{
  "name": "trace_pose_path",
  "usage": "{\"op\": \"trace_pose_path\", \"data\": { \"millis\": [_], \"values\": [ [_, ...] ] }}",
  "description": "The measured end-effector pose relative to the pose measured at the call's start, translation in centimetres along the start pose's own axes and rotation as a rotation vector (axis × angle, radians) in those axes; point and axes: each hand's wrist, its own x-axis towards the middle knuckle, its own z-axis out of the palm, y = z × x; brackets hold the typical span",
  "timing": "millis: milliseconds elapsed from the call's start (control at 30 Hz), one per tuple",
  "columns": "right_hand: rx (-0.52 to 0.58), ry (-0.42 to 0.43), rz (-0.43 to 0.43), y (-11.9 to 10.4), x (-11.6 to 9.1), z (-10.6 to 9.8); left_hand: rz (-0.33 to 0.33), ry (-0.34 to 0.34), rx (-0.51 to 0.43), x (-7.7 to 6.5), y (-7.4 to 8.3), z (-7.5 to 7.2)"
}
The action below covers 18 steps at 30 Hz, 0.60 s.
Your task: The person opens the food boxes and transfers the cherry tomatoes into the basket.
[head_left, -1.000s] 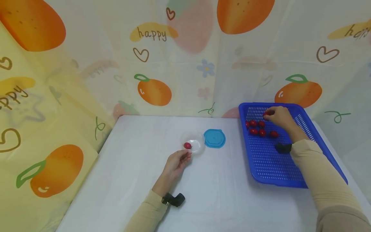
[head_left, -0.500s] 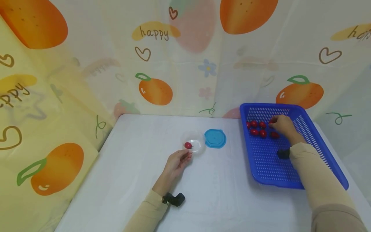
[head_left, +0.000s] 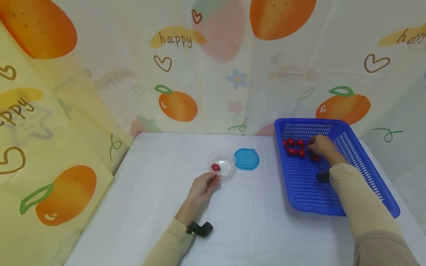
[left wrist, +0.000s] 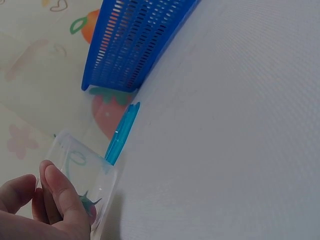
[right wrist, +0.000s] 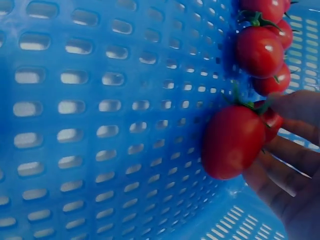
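My left hand (head_left: pixel 201 186) is at the near rim of a clear plastic container (head_left: pixel 227 168), its thumb and fingers pinching the rim. Inside lies one cherry tomato (head_left: pixel 215 167); its green stem end shows through the wall in the left wrist view. Over the blue basket (head_left: pixel 299 207), my right hand (head_left: pixel 321 146) holds a cherry tomato (right wrist: pixel 272 122) between thumb and fingers, low near the basket floor. Another cherry tomato (right wrist: pixel 232 145) sits right in front of it and partly hides it in the right wrist view. Several more cherry tomatoes (head_left: pixel 291 152) lie to the left of this hand.
A light blue lid (head_left: pixel 247 159) lies flat on the white table (head_left: pixel 253 221), just right of the container. The basket's raised walls surround the right hand. A printed fruit-pattern cloth (head_left: pixel 206 74) hangs behind the table.
My right hand has come toward me from the back of the basket, carrying the cherry tomato down beside the others. The left hand and the container have stayed in place.
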Motion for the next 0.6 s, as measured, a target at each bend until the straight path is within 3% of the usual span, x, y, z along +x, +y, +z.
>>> {"op": "trace_pose_path", "data": {
  "millis": [200, 600],
  "values": [
    [0.066, -0.013, 0.003, -0.8, -0.2, -0.8, 0.0, 0.004, 0.007, 0.1, 0.0, 0.0],
    [0.072, 0.263, -0.154, -4.6, -0.1, -2.5, 0.008, 0.004, -0.008, 0.1, 0.0, 0.2]
  ]
}}
